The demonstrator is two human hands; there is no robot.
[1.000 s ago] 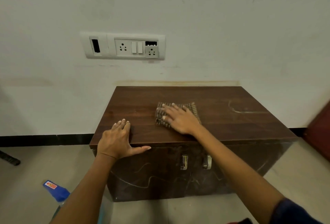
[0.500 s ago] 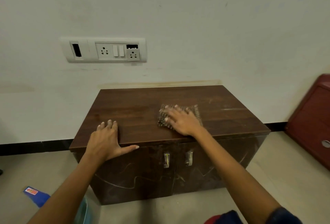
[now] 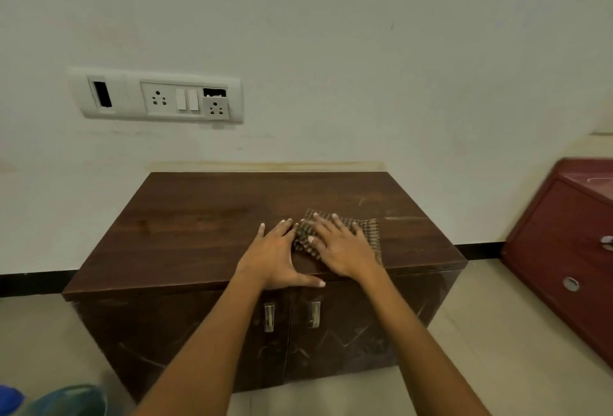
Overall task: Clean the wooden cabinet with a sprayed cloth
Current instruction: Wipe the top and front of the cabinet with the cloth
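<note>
A low dark wooden cabinet with two doors and metal handles stands against the white wall. On its top, right of centre near the front edge, lies a brown checked cloth. My right hand presses flat on the cloth with fingers spread. My left hand lies flat on the cabinet top just left of the cloth, its fingertips at the cloth's edge and its thumb over the front edge.
A red cabinet with round pulls stands on the floor at the right. A switch and socket panel is on the wall above left. A blue and green object, blurred, sits at the bottom left corner.
My left hand has slid right along the front edge until it meets the cloth. The view has swung right, bringing more of the red cabinet in. My right hand stays on the cloth.
</note>
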